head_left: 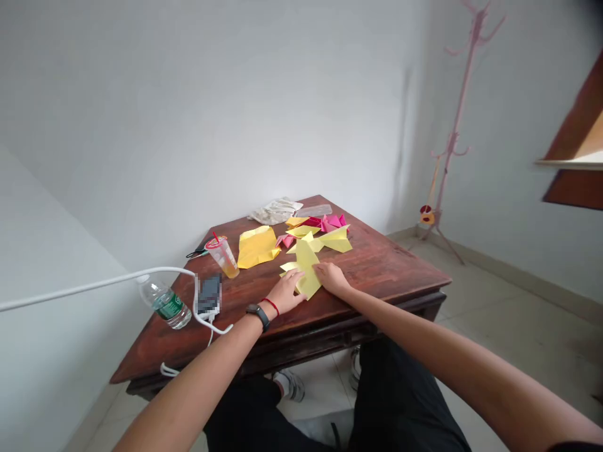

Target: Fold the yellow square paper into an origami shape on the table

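A pale yellow sheet of folded paper lies near the front edge of the wooden table, a crease running along it. My left hand grips its lower left side, with the fingers over the paper and the thumb close to the bottom corner. On the opposite side, my right hand has its fingers curled against the right edge. Just beyond lies a pale yellow paper plane, and several yellow and pink folded papers are grouped behind it. The undersides of both hands are hidden.
On the dark red table are a yellow sheet, a plastic drink cup, a tilted water bottle and a phone. A white cable crosses from the left. Cloth lies by the wall.
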A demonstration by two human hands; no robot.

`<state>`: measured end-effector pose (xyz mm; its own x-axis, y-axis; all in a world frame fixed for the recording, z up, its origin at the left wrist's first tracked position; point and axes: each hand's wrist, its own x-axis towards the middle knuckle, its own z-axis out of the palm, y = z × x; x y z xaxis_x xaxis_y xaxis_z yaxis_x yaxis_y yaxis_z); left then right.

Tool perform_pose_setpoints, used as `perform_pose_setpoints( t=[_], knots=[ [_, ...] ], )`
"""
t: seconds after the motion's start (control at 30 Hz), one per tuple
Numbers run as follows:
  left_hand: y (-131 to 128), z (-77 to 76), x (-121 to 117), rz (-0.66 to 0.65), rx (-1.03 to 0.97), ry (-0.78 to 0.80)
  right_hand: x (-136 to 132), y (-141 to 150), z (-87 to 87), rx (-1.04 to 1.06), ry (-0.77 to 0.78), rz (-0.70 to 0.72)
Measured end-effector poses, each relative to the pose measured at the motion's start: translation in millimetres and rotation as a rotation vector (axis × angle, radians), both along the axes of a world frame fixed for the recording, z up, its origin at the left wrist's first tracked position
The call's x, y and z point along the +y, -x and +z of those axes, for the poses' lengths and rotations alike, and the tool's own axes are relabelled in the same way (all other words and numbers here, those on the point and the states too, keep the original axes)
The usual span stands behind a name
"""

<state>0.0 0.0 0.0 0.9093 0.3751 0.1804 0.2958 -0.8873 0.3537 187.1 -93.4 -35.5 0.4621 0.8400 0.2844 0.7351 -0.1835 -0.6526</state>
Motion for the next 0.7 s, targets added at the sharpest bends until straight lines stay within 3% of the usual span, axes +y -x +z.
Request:
perform_pose_setpoints(
  t=[0.23,0.4,0.47,0.6,0.7],
  knots=[
    [8.8,0.3,-0.5,0.013,-0.108,-0.102,26.5,-36.1,4.4,0.272,-0.183,-0.001],
    [-3.1,25.3,6.5,0.112,-0.284,-0.129,51.9,-60.0,24.4,0.377,-0.223,0.141],
    [-2.3,37.2,8.6,0.13,-0.372,-0.101,56.1,-67.2,29.1,0.407,-0.169,0.254],
    [11.6,47.3,10.5,0.019,-0.598,0.3,57.4,-81.6,31.6,0.479,0.008,0.458],
    [17.8,47.3,9.6,0.124,-0.697,0.273,60.2,-92.2,34.3,0.589,0.223,0.685]
  ],
)
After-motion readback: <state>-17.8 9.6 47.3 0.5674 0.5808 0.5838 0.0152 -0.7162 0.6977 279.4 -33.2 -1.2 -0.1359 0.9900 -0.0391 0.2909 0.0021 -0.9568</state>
